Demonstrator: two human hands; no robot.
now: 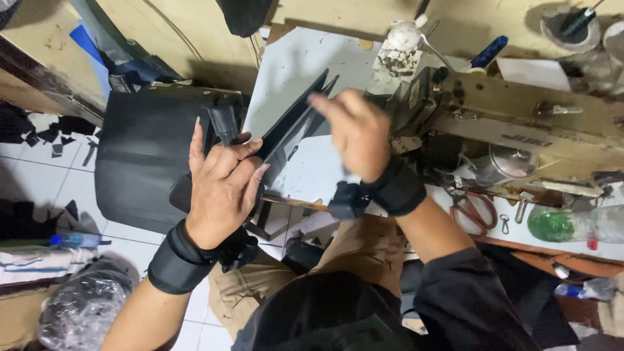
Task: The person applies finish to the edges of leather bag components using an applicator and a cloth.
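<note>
My left hand [221, 185] grips a black leather-like piece [296, 123] at its near end, next to a black strap [224, 123], at the left edge of the sewing table [292, 62]. My right hand [354, 133] is blurred and rests over the far part of the same black piece, fingers spread, just left of the sewing machine [520, 123]. Both wrists wear black bands. How the right hand's fingers meet the piece is hidden.
A large black sheet [143, 156] hangs at the left over the tiled floor. Orange-handled scissors [473, 209], a green bottle [559, 224] and small tools lie under the machine's arm. A plastic bag [81, 305] and fabric scraps lie on the floor.
</note>
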